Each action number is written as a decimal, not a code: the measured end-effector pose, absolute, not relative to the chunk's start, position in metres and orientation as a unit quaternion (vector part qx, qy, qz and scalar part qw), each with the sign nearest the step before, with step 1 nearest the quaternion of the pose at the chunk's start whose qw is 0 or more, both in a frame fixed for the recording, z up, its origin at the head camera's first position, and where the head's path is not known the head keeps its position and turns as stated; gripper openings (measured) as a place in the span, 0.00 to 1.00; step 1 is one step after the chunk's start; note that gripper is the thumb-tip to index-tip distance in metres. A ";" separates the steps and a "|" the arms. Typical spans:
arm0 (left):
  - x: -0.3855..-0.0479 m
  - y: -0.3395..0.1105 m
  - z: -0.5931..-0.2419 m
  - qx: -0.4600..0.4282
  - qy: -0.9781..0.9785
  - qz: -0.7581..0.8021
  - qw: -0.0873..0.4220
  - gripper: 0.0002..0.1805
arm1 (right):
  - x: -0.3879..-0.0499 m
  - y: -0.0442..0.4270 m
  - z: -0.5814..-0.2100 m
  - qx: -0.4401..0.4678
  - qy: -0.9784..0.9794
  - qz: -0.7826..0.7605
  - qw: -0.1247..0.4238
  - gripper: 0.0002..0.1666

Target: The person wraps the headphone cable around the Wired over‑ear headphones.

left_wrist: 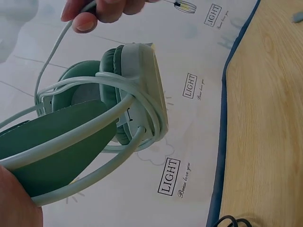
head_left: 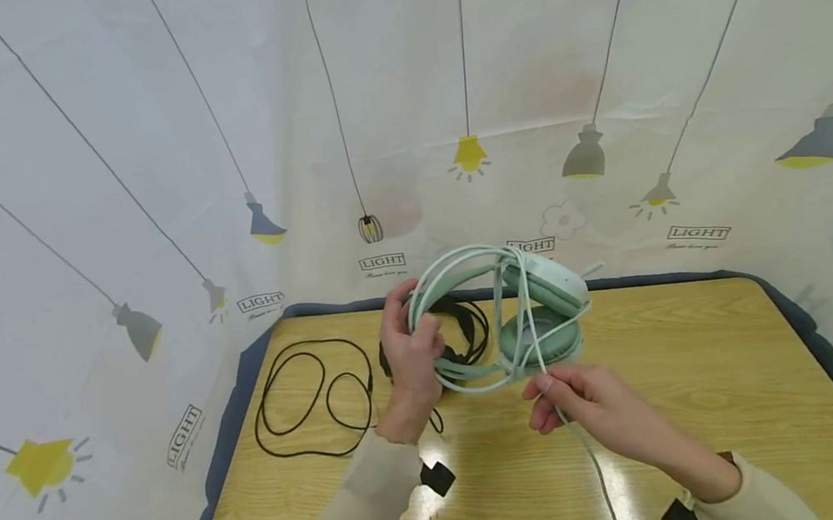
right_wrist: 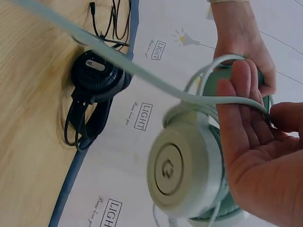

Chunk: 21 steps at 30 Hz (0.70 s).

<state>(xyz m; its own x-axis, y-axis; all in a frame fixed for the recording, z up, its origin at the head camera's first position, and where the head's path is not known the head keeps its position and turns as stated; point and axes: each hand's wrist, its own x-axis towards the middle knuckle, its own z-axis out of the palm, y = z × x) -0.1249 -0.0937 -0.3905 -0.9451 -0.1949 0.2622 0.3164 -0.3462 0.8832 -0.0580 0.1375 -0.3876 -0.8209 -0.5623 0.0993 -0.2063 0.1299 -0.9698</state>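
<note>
- Light-brown wood-grain table (head_left: 701,400), white lamp-print backdrop (head_left: 398,69).
- Our L hand (head_left: 412,348) grips pale-green padded headphones (head_left: 550,285) above it; R hand (head_left: 596,402) pinches their thin pale-green cord (right_wrist: 142,73).
- Wrapped loops might slip/snag if we tug.

Pale printed sheeting (head_left: 400,86) encloses a wooden table (head_left: 717,407) on three sides here.
Behind the table, drawn pendant lamps (head_left: 583,152) hang above "LIGHT" lettering (head_left: 698,234); dark blue edging (head_left: 659,278) borders its far side, and glare (head_left: 628,486) gleams nearest us.
</note>
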 end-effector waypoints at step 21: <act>-0.128 -0.087 -0.385 -0.072 -0.459 -0.878 0.113 0.25 | -0.054 0.124 -0.419 -0.277 0.712 -0.627 0.153 0.18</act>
<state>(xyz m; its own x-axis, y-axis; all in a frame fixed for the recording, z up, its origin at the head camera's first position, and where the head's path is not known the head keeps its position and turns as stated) -0.1278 -0.0866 -0.3853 -0.9642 -0.1324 0.2300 0.2644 -0.5535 0.7898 -0.0536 0.1242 -0.4193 -0.7995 -0.5867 0.1286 -0.2018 0.0607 -0.9775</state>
